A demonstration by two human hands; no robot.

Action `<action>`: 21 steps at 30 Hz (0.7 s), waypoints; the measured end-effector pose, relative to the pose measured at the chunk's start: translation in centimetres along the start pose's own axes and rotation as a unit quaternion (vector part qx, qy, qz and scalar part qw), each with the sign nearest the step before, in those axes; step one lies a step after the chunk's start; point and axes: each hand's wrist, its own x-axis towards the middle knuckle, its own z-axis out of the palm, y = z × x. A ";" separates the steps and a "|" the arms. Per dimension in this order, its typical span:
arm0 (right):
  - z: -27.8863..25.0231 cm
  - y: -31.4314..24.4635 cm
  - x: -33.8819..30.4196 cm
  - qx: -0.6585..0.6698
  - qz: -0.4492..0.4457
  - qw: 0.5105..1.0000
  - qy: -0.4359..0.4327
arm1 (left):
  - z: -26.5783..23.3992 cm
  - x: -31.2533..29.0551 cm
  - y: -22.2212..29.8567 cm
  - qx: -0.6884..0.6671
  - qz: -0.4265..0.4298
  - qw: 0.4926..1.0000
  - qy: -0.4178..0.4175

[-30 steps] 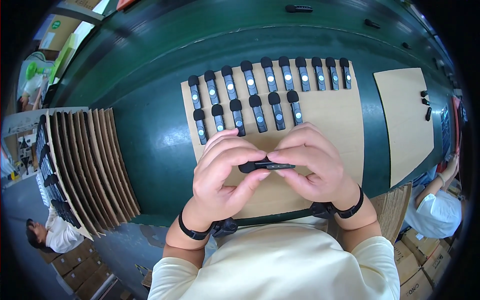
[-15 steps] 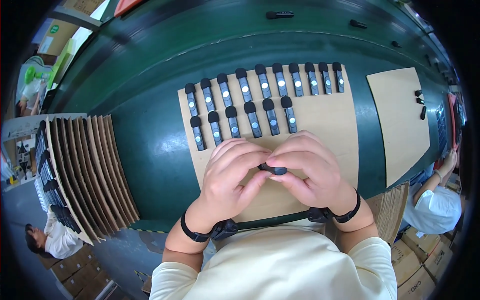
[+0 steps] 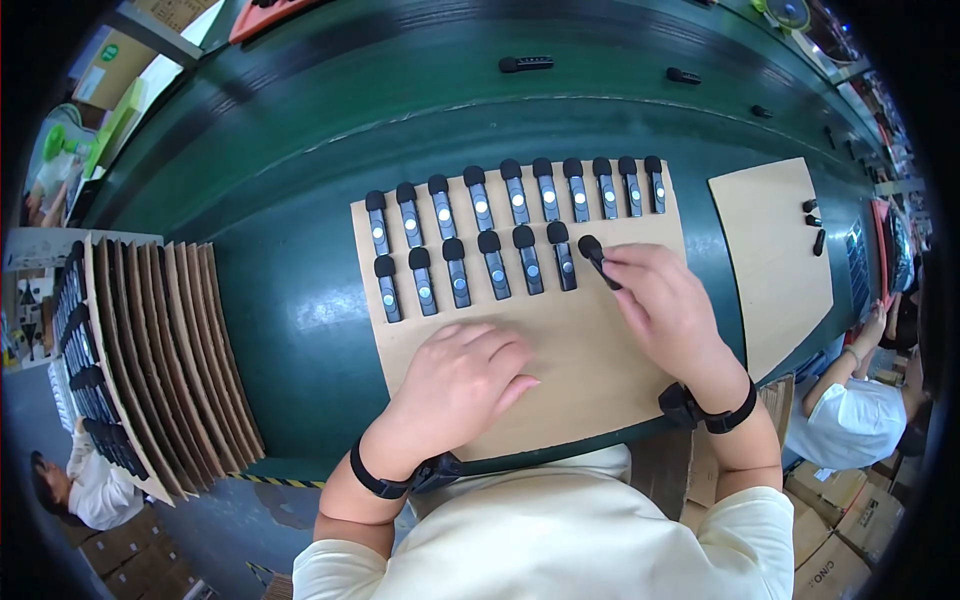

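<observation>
While bare cardboard (image 3: 575, 385) runs to its near edge, the left hand (image 3: 460, 382) curls loosely, the right hand (image 3: 668, 305) pinching a microphone (image 3: 592, 250).

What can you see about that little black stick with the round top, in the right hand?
The small black stick-shaped device has a slim, plastic-looking body and a rounded, matte black cap that looks like foam. The bare right hand pinches its lower part. It slants, cap pointing forward and leftward, over the tan cardboard sheet, just right of a row of similar black devices. Whether it touches the sheet is unclear.
</observation>
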 end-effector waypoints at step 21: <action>1.9 1.7 -0.7 -0.043 0.002 0.998 -0.050 | 0.1 0.0 0.3 0.010 -0.011 1.000 -0.012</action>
